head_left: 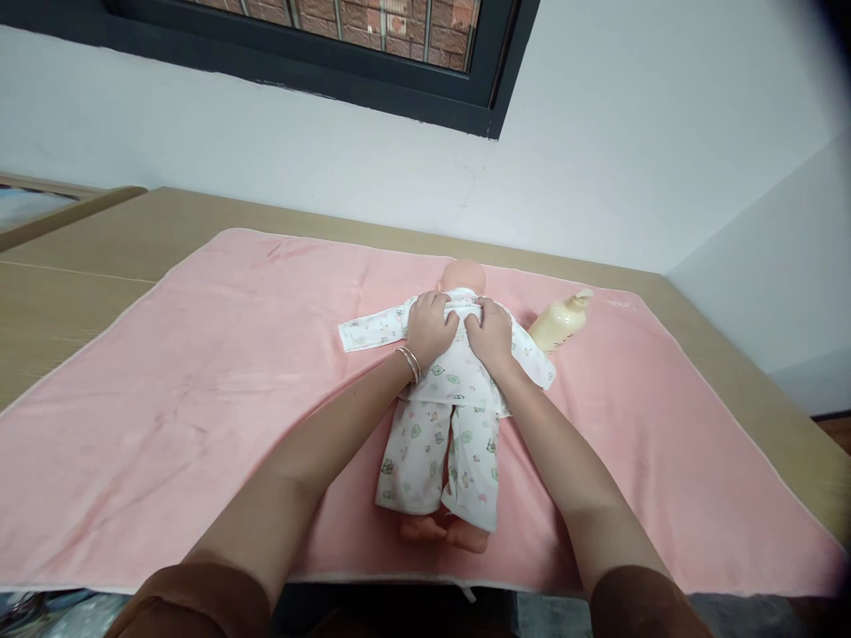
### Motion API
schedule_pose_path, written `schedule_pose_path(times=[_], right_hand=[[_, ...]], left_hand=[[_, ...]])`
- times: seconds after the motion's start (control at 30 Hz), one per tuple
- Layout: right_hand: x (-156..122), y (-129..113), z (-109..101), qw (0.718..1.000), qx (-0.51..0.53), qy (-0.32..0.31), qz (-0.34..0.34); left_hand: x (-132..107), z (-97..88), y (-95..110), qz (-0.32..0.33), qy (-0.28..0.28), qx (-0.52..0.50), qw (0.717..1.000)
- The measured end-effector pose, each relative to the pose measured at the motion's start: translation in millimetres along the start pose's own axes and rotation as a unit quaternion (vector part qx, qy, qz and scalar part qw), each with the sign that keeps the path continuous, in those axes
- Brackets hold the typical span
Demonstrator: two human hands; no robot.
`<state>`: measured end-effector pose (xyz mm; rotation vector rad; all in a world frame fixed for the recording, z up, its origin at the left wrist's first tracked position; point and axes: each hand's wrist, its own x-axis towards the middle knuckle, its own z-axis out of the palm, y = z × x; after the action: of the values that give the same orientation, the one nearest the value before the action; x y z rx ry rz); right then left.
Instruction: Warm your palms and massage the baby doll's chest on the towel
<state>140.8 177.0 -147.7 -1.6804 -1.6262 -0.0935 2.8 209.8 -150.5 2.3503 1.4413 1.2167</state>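
A baby doll (458,368) with a bald head (464,275) lies on a pink blanket (266,381), its head away from me and its bare feet (467,536) near the front edge. No face shows, so it appears to be face down. It wears a white printed top and matching trousers (416,456). My left hand (431,326), with bracelets at the wrist, rests on the left of its upper back. Opposite it, my right hand (490,330) rests on the right side. Both hands lie over the cloth, thumbs toward the middle; the fingertips are partly hidden.
Just right of the doll a cream pump bottle (559,321) lies tilted on the blanket. The blanket covers much of a wooden table (219,211). Behind stands a white wall (585,177) with a dark-framed window (399,89). A wooden rail (73,215) is at far left.
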Motion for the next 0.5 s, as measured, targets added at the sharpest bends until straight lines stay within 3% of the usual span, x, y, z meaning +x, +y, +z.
schedule_pose_path(times=[0.5], right_hand=[[3.8,-3.7,-2.9,0.998,-0.047,-0.042,-0.015]], left_hand=[[5.8,0.6,-1.4,-0.015,-0.049,-0.002,0.999]])
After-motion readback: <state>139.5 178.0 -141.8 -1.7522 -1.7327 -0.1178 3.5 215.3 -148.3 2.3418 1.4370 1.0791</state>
